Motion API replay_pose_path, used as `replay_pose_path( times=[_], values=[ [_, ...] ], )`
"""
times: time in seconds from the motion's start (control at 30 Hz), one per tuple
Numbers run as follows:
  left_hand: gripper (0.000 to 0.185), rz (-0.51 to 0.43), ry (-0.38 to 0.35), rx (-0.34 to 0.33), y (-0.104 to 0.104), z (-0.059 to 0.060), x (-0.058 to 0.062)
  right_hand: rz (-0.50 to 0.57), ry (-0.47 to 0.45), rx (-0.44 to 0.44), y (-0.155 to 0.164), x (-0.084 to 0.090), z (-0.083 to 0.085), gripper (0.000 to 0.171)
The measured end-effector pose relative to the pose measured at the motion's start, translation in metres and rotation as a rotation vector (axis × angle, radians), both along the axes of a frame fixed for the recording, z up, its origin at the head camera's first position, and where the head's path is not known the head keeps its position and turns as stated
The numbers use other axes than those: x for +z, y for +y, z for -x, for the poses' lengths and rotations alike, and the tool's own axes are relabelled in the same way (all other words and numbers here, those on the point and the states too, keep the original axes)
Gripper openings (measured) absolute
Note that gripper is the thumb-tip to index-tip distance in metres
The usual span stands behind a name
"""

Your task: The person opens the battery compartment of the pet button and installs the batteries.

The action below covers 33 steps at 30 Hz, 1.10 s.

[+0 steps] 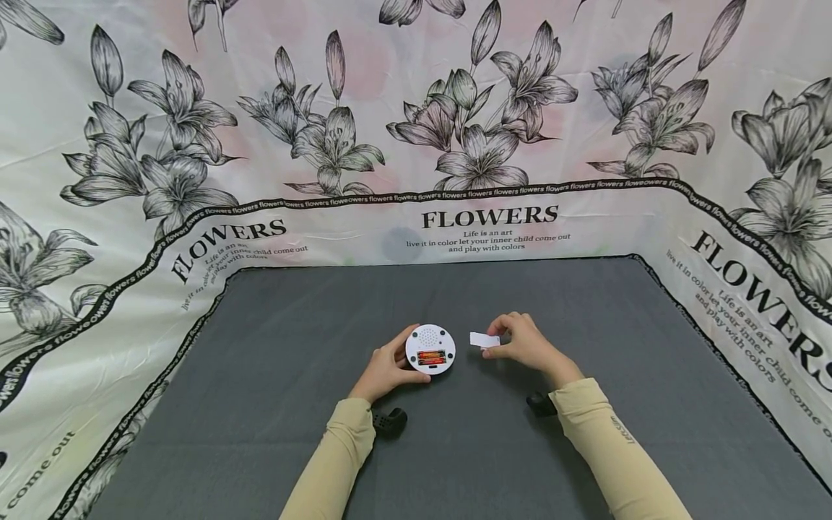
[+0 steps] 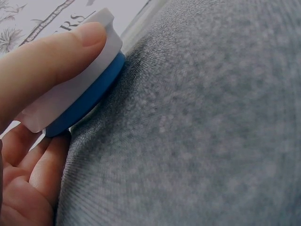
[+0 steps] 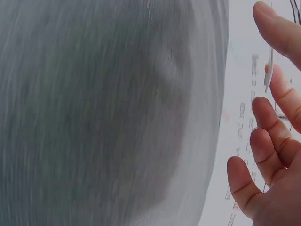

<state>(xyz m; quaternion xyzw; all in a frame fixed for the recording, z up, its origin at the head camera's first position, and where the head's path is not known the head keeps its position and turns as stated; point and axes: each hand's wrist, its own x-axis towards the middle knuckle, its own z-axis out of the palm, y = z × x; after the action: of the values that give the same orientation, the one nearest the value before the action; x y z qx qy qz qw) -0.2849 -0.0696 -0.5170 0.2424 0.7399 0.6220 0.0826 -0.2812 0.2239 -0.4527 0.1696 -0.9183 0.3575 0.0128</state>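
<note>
A round white device (image 1: 430,349) lies on the grey mat (image 1: 299,325), its open battery bay showing red-orange batteries. My left hand (image 1: 385,370) grips it from the left side; in the left wrist view a finger lies over the device's white edge (image 2: 75,89), which has a blue underside. Just right of the device, my right hand (image 1: 520,343) pinches a small white rectangular cover (image 1: 484,339) between thumb and fingers. In the right wrist view only the cover's thin edge (image 3: 269,70) shows between the fingers (image 3: 282,99), and the picture is blurred.
The grey mat covers the table, walled at the back and both sides by a floral cloth (image 1: 481,217) printed "FLOWERS". Black wrist-camera mounts (image 1: 388,421) sit at both sleeves.
</note>
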Motion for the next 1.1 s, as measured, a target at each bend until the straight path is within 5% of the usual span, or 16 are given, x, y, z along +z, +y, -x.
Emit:
replay_pose_path(
  times=[0.2, 0.5, 1.1],
  values=[
    [0.099, -0.002, 0.013, 0.005, 0.0, -0.001, 0.001, -0.03, 0.009, 0.019, -0.028, 0.001, -0.003, 0.03],
    [0.092, -0.009, 0.008, -0.04, -0.001, -0.014, 0.028, -0.053, 0.031, 0.056, -0.054, 0.002, -0.01, 0.034],
    [0.09, 0.002, 0.021, -0.049, -0.002, -0.014, 0.028, -0.1, 0.046, 0.107, -0.084, -0.004, -0.014, 0.033]
  ],
)
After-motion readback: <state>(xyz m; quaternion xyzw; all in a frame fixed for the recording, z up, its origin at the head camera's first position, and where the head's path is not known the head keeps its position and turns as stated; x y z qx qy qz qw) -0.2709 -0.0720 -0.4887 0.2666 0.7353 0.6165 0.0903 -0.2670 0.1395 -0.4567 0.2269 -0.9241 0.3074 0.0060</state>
